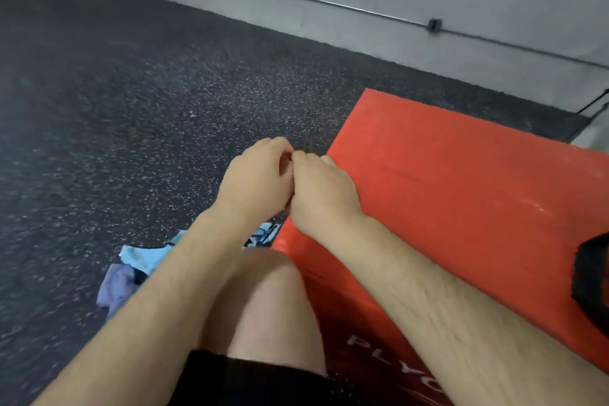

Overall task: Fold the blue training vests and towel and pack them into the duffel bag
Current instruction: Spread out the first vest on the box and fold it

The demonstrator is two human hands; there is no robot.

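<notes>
Hovering over the left edge of the red box (461, 175), the left hand (260, 171) and right hand (321, 188) touch, fingers curled in. Honestly can't tell if they're pinching anything. The blue cloth (145, 257) lies crumpled on the floor (131, 109) left of the box. A black thing (593, 280) sits on the box's right side, cut off.

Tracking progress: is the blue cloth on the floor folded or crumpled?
Crumpled: the blue cloth lies bunched unevenly, partly hidden behind the left arm.
</notes>
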